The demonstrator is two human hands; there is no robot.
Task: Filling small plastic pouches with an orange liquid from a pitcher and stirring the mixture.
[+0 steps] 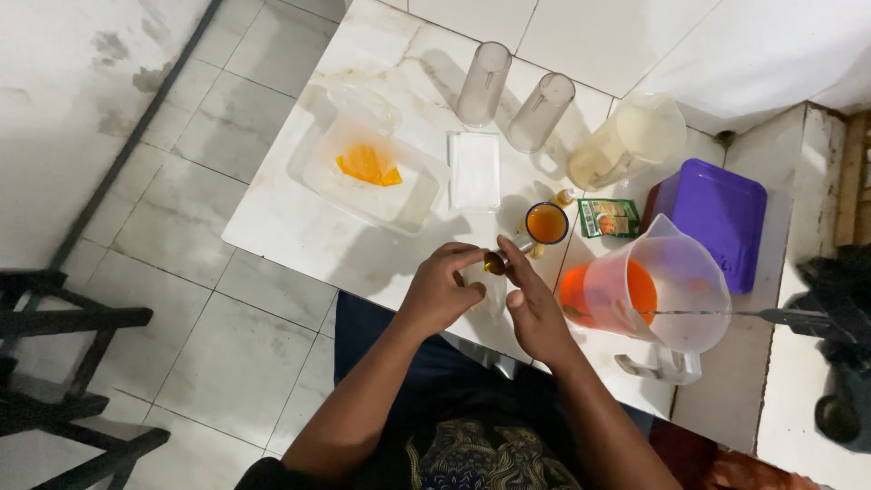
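Left hand [438, 292]: near edge of the white table [299, 240], fingers curled around a thin clear plastic bag [490, 295], pinching its top.
Right hand [533, 304]: just right of the left, thumb and forefinger gripping a small measuring scoop [496, 263] over the bag's mouth.
Scoop: dark orange-brown liquid inside, handle pointing far-right.
Small blue-rimmed cup [547, 223]: just beyond the hands, filled with orange liquid.
Clear measuring jug [667, 283]: right of the hands, tilted look, orange liquid low inside, long stirrer [726, 313] lying across the rim.
Clear tub [372, 172]: far left, orange bag or piece lying in the middle.
Two clear tumblers [513, 98]: far edge, lying empty.
Pale jug [628, 141]: far right, cloudy yellowish liquid.
Purple box [717, 213]: right, lid closed.
Green sachet [608, 218]: between cup and purple box.
White pad [474, 171]: flat beside the tub.
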